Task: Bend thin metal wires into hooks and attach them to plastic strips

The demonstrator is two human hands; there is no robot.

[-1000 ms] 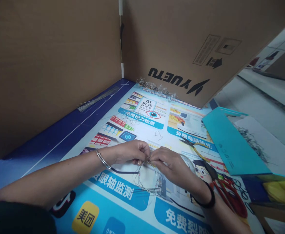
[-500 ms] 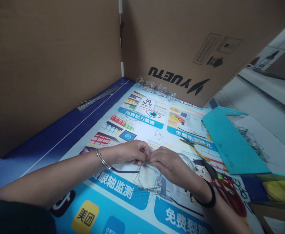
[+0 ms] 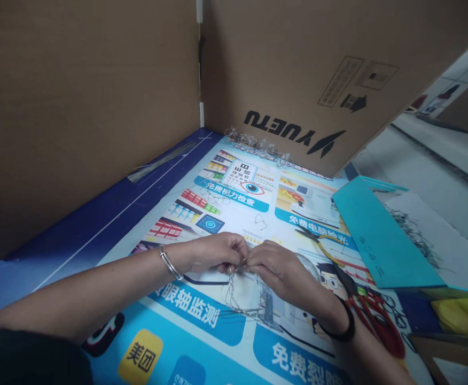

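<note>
A loop of thin twisted wire [image 3: 245, 310] hangs below my fingertips, over the printed poster sheet [image 3: 202, 342]. My left hand [image 3: 221, 251], with a silver bangle at the wrist, pinches the top of the loop from the left. From the right, my right hand [image 3: 274, 266], a black band at its wrist, pinches the same spot. The fingertips of both hands nearly touch, and the exact hold on the wire is too small to make out. A small bent wire piece [image 3: 260, 221] lies just beyond the hands.
Cardboard panels [image 3: 98, 85] stand at the left and back. Wire pieces [image 3: 258, 144] line the back panel's foot; straight wires [image 3: 162, 161] lie left. At the right are red-handled scissors [image 3: 378, 321], pliers with yellow handles [image 3: 326, 248] and a turquoise box [image 3: 386, 251] holding cut wires.
Both hands keep their pinch on the wire loop, with only slight finger movement. The loop's lower part has shifted a little.
</note>
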